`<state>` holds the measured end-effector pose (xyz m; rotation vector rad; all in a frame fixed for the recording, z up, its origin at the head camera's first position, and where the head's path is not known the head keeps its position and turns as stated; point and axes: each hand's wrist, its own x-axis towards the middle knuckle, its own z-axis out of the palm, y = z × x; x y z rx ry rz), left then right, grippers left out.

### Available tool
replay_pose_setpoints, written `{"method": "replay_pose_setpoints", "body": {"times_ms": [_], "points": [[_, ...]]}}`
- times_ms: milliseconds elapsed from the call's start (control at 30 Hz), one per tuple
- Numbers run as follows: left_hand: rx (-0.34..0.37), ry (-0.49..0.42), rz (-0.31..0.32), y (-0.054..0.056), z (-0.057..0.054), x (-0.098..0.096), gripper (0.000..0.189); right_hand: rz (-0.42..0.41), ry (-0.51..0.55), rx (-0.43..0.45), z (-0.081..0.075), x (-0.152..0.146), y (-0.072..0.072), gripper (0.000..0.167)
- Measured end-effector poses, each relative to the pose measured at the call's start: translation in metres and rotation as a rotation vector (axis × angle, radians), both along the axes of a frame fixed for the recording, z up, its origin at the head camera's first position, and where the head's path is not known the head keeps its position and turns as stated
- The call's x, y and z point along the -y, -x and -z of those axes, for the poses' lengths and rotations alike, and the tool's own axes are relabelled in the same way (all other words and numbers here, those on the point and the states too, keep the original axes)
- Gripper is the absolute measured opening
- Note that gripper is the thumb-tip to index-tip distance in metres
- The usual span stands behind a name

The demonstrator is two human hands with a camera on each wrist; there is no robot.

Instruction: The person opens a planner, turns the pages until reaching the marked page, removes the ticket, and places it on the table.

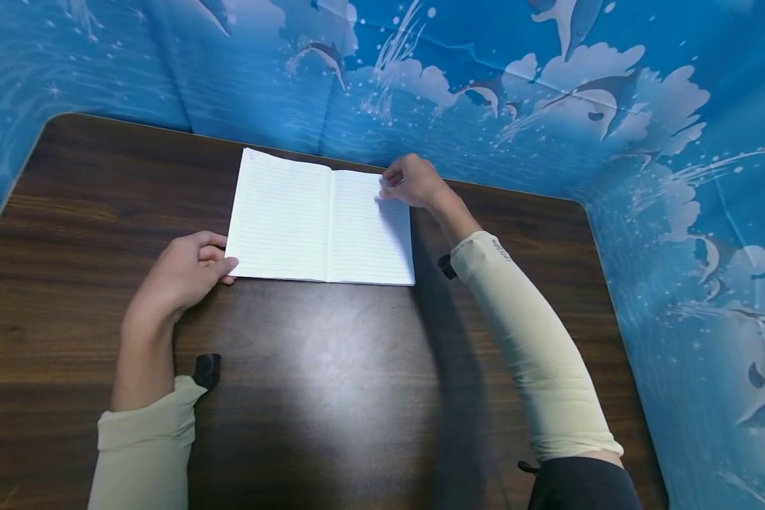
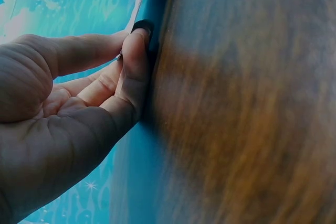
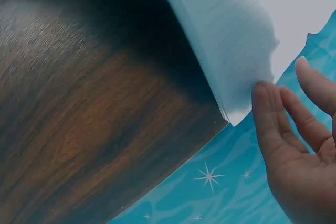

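An open notebook (image 1: 287, 219) with ruled white pages lies near the far edge of the table. At its lower left corner, my left hand (image 1: 188, 273) pinches the edge, thumb on top and fingers beneath. The left wrist view has that left hand (image 2: 79, 82) with the notebook's thin edge (image 2: 138, 1) by the fingertips. My right hand (image 1: 417, 183) is at the upper right corner, casting a shadow on the right page. In the right wrist view, the fingertips of the right hand (image 3: 299, 145) touch the edge of the page (image 3: 231, 35); the thumb stands apart from them.
The dark wood-grain table (image 1: 331, 397) spreads toward me, with a bright light reflection. A blue dolphin-print cloth (image 1: 408, 78) hangs behind the table and along its right side. Dark camera pieces (image 1: 207, 370) sit by both pale sleeves (image 1: 529, 340).
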<state>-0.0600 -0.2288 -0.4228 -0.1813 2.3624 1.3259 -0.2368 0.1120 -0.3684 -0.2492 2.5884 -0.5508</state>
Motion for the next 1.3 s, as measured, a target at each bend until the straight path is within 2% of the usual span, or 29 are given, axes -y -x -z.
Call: {"method": "replay_pose_setpoints", "body": {"times_ms": [200,400,667,967,1167,1300], "points": [[-0.004,0.000,-0.010,0.000,0.000,-0.001,0.055,0.035,-0.175,-0.042,0.008,-0.004,-0.003,0.059],[0.004,0.007,-0.008,0.000,0.000,0.000,0.055,0.022,-0.226,-0.097,0.021,-0.012,-0.006,0.059],[0.018,0.010,-0.015,0.000,0.001,-0.001,0.057,-0.007,-0.287,-0.096,0.022,-0.007,-0.006,0.058],[0.013,0.013,-0.018,0.000,0.000,-0.002,0.056,0.046,-0.222,-0.109,0.025,-0.008,-0.011,0.050],[0.010,0.023,-0.020,0.000,0.001,-0.003,0.056,0.028,-0.224,-0.184,0.026,-0.008,-0.014,0.044],[0.024,0.033,-0.022,0.001,0.001,-0.004,0.057,0.034,-0.136,-0.176,0.026,-0.011,-0.016,0.045]]}}
